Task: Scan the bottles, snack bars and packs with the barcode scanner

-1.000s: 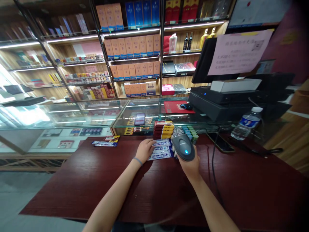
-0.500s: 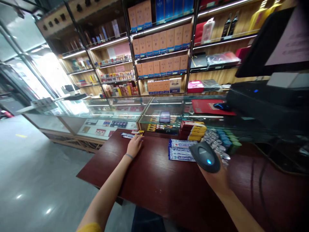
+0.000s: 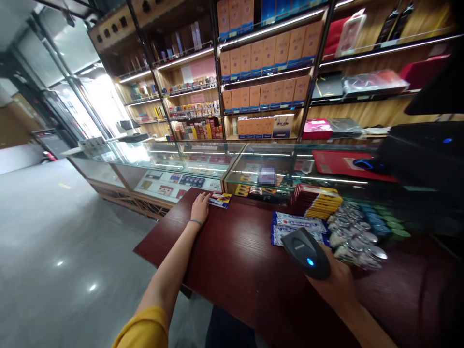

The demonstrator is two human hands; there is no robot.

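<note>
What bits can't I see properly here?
In the head view:
Right hand: fingers mostly hidden behind the black plastic handheld scanner.
Flat blue-and-white plastic packets: partly covered by that scanner.
Flat yellow-and-blue packets: partly hidden by the left hand, print too small.
Boxy black machine: cut off by the right edge.

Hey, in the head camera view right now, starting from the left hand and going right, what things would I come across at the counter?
Left hand → small packets at its fingers → dark scanner → silver-lidded jars → green-topped containers.
</note>
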